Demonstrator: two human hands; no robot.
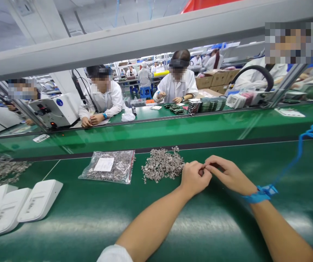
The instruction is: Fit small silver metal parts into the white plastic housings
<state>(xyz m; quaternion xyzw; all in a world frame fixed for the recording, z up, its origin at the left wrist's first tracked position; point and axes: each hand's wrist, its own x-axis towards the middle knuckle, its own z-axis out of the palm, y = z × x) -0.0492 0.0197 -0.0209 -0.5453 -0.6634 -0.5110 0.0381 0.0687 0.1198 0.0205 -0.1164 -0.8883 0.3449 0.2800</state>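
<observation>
My left hand (pixel 195 178) is closed, thumb and forefinger pinched together, just at the right edge of a heap of small silvery metal parts (pixel 160 164). Touching it at the fingertips is my right hand (pixel 229 174), also in a pinch. Whatever lies between the fingers is too small to make out. A blue wrist strap (pixel 258 194) circles my right wrist. Left of the heap lies a clear zip bag (pixel 121 165) with a white label, filled with similar metal parts.
Several white plastic housings (pixel 40 200) lie at the left, below another pile of metal parts (pixel 5 173). A coiled blue cord (pixel 300 145) runs from the wrist strap to the upper right. Beyond a green conveyor belt (pixel 145 131), co-workers (pixel 177 85) sit under a metal frame.
</observation>
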